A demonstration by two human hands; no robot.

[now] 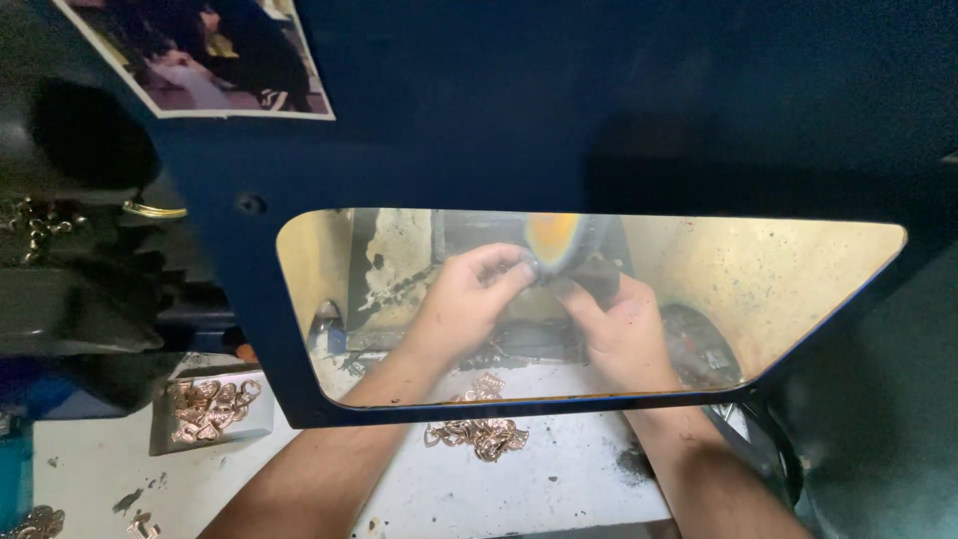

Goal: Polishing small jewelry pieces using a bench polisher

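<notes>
Through a clear window (798,279) in a dark blue machine guard (479,120), I see both my hands raised to a spinning buffing wheel (555,240), blurred orange and grey. My left hand (464,299) and my right hand (619,329) pinch one small dark metal piece (544,271) between their fingertips, pressed against the wheel's lower edge. The piece is too small and blurred to make out its shape.
A pile of copper-coloured metal parts (479,434) lies on the white bench under my forearms. A shallow tray (165,439) of similar parts sits at the left. More loose parts (35,521) lie at the bottom left. A photograph (210,60) is stuck on the guard's top left.
</notes>
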